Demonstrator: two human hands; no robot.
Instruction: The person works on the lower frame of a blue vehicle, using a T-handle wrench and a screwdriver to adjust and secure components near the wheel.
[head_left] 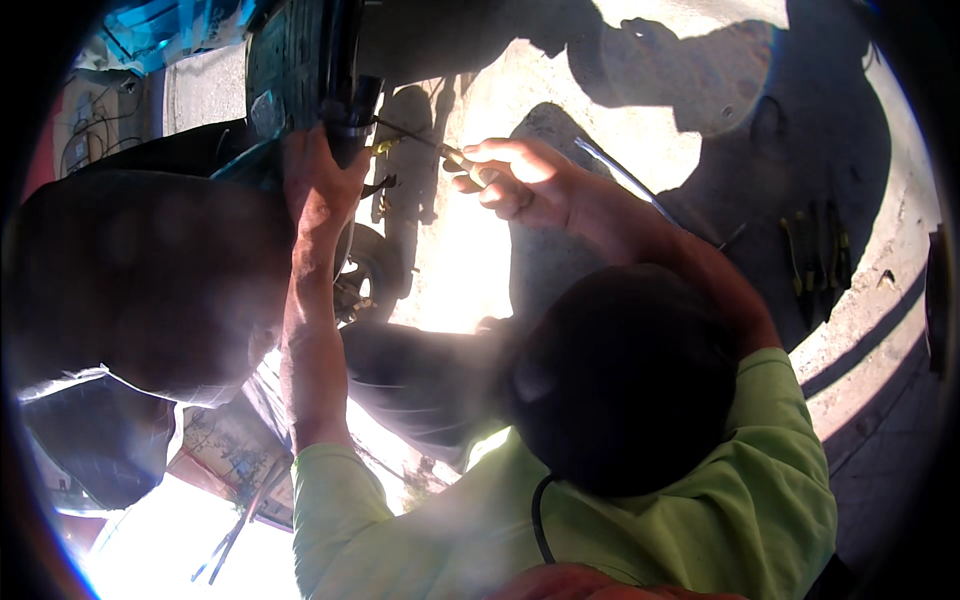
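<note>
My right hand [525,180] is closed round the pale yellowish handle of a screwdriver [425,140]. The thin shaft slants up and left, its tip close to a dark cylindrical part [350,125]. That part sits at the lower end of a dark upright assembly [290,70]. My left hand [322,170] grips this cylindrical part, thumb toward the screwdriver; its other fingers are mostly hidden. Just right of the left hand, a small yellow-green piece [385,146] shows. Whether the screwdriver tip touches the part cannot be made out.
A bulky black padded shape like a seat [150,280] fills the left. Below my left hand is a small wheel [365,275]. On the ground to the right lie a long metal rod [625,175] and several hand tools [815,255]. Blue plastic sheeting [165,35] is at upper left.
</note>
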